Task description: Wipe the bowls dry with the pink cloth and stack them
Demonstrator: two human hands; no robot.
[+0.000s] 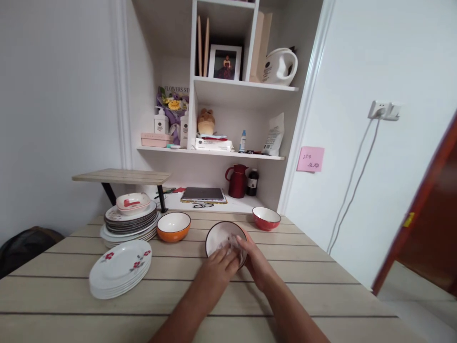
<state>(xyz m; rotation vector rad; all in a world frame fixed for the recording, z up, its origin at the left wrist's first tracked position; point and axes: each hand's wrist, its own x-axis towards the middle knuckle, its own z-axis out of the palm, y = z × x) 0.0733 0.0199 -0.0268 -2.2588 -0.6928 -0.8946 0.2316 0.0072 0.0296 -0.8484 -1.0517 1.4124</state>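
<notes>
A pale slatted bench (pixel 339 295) spreads beneath my head-worn camera, carrying crockery on its left and bowls across its middle. A tall stack of plates (pixel 130 226) stands near its far left corner, a red-patterned serving dish (pixel 133 203) on top; just nearer lies a lower pile of white oval plates (pixel 119 271) with red flowers. At the center, a dark-rimmed bowl (pixel 217 236), white inside, is tipped toward me between an orange bowl (pixel 173 227) and a red bowl (pixel 266 219), both upright and apart from it.

I judge it glazed ceramic: rigid, light enough for one hand, slick on its smooth faces and liable to chip if its edge knocks the wood. The side wall, with a thumb over the rim and fingers spread behind, looks to me the surest hold. My right hand (pixel 254 259) grips there, thumb inside. My left hand (pixel 223 261) reaches into the hollow, fingers bent together over a crumpled pale tissue (pixel 233 241); whether they pinch it or merely press, I cannot tell. That wad looks soft, nearly weightless and easily torn, best pressed flat under several fingertips.
</notes>
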